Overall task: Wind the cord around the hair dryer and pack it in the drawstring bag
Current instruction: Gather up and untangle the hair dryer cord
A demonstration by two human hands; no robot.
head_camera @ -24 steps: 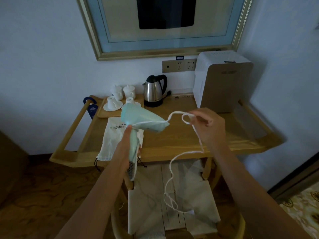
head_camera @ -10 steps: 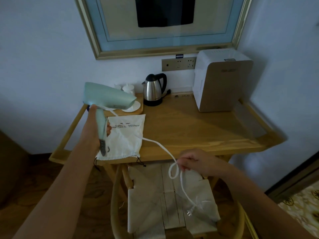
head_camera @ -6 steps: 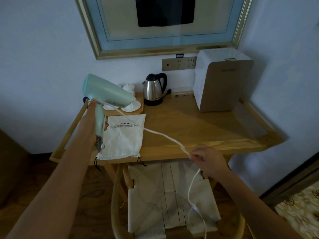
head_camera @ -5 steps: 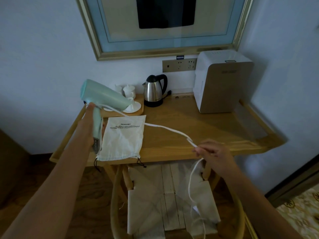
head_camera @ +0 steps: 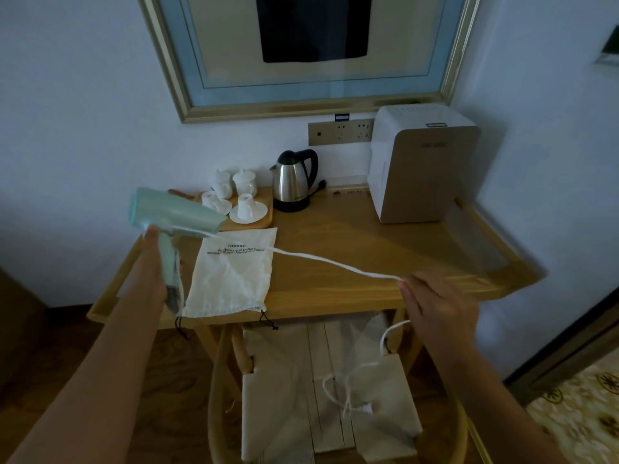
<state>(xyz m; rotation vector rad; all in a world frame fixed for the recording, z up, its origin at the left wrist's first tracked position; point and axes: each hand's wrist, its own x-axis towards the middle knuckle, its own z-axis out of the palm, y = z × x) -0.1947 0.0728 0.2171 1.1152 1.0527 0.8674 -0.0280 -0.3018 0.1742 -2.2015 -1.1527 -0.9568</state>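
Note:
My left hand (head_camera: 154,268) grips the handle of a mint-green hair dryer (head_camera: 174,214), held upright above the table's left end with its nozzle pointing right. Its white cord (head_camera: 335,262) runs taut from the dryer across the table to my right hand (head_camera: 435,308), which pinches it at the table's front edge. Below that hand the cord hangs down and its plug end (head_camera: 363,409) lies on the chair seat. The white drawstring bag (head_camera: 231,276) lies flat on the table beside the dryer, its mouth and dark drawstrings at the front edge.
A wooden table (head_camera: 351,246) holds a tray of white cups (head_camera: 241,204), a steel kettle (head_camera: 293,180) and a white appliance (head_camera: 422,162) at the back right. A woven chair (head_camera: 291,390) is tucked under the front. A framed picture and wall sockets (head_camera: 341,132) are behind.
My right hand has drawn the cord out to the right, sliding along it until it is taut. The dryer has dropped slightly in my left hand. The plug end now rests on the chair seat.

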